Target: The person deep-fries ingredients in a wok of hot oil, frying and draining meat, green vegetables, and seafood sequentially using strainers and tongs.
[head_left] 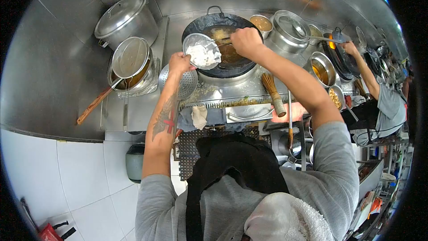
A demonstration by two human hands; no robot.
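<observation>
My left hand [180,63] grips the rim of a metal bowl [187,40], which is tilted over the left side of a black wok [192,26]. White, wet-looking food [203,56] lies in the bowl. My right hand [246,42] is closed around a thin metal utensil [221,41] that reaches over the wok; its exact kind cannot be made out. Brown liquid [229,55] fills the wok, and a pale yellowish piece [219,34] floats near its back. A perforated ladle [185,82] rests below my left hand.
A lidded pot [127,20] stands at the back left, before it a strainer [130,57] over a pot. A bamboo brush [273,93] lies right of the wok. Further right are a steel pot [285,35] and a bowl [324,64]. A co-worker [388,100] works at another wok.
</observation>
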